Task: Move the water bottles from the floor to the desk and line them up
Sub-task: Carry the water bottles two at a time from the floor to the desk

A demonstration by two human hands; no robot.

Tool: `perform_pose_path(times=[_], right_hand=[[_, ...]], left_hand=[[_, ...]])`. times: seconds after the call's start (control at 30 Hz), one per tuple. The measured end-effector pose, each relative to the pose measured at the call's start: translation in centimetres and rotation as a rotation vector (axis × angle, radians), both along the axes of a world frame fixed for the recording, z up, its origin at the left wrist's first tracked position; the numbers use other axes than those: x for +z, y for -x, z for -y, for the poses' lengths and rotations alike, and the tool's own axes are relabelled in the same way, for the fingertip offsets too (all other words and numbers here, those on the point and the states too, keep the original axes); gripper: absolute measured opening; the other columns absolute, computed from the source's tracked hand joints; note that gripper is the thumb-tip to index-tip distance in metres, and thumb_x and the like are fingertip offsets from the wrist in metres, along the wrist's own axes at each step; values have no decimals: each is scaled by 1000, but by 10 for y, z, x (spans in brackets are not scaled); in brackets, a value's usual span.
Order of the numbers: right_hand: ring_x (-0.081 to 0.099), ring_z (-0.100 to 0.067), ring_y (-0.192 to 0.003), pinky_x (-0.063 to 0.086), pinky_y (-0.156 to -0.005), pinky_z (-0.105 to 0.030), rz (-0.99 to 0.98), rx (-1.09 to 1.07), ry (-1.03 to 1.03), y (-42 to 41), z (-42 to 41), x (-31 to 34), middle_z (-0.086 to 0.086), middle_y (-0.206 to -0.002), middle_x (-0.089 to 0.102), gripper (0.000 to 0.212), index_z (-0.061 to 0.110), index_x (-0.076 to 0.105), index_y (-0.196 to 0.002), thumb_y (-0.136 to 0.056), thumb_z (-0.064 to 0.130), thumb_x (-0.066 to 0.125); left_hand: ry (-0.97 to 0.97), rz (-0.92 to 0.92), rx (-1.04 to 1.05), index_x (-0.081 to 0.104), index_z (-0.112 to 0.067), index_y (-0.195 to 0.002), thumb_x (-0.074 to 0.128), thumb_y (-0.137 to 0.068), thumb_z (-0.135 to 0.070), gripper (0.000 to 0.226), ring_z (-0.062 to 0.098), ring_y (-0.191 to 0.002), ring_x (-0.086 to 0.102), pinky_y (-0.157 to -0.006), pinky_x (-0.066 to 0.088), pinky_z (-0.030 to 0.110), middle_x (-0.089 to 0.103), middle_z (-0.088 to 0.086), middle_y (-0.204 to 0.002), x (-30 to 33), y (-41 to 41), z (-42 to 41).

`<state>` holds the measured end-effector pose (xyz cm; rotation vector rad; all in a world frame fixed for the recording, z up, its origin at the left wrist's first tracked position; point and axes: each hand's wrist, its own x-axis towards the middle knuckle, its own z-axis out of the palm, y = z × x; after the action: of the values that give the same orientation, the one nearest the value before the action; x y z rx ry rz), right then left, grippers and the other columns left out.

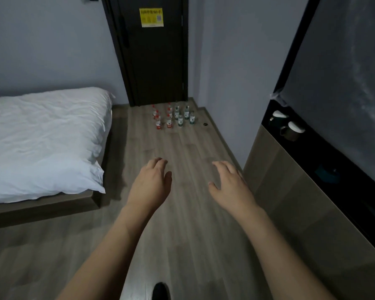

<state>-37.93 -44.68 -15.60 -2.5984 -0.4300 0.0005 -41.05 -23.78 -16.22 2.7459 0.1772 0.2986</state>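
Observation:
Several small water bottles stand upright in rows on the wooden floor in front of the dark door. The red-labelled bottles (163,118) are on the left and the green-labelled bottles (183,115) on the right. My left hand (151,182) and my right hand (230,184) are stretched out in front of me, palms down, fingers relaxed and holding nothing. Both hands are well short of the bottles. A wooden unit with a dark top (307,191) runs along the right side.
A bed with white bedding (41,139) fills the left side on a wooden frame. Two upturned mugs (287,126) sit on the dark top at the right. A dark door (154,61) bears a yellow sticker. A small dark object (205,124) lies on the floor by the wall. My shoe (160,291) shows at the bottom.

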Motion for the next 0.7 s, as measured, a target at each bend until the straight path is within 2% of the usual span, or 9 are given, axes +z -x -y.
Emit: perform_pose_path(times=[0.3, 0.43, 0.7], right_hand=[[38, -22, -132, 29, -108, -32, 26, -22, 19, -128, -116, 14, 0, -147, 35, 58, 17, 36, -145, -91, 28, 55], [37, -22, -133, 32, -110, -36, -2, -26, 31, -184, -144, 6, -1, -147, 36, 58, 17, 36, -145, -91, 28, 55], [40, -22, -131, 33, -108, -31, 16, 2, 15, -338, -198, -9, -1, -145, 39, 58, 16, 38, -143, -90, 29, 57]], left_hand=[[-14, 20, -19, 52, -8, -136, 49, -99, -29, 42, 26, -123, 52, -100, 44, 36, 51, 8, -140, 7, -134, -121], [18, 9, -16, 51, -11, -137, 49, -99, -30, 43, 22, -123, 52, -101, 45, 35, 51, 5, -140, 2, -193, -146], [15, 17, -22, 51, -10, -137, 50, -99, -28, 43, 23, -124, 51, -101, 43, 34, 50, 6, -141, -5, -340, -195]])
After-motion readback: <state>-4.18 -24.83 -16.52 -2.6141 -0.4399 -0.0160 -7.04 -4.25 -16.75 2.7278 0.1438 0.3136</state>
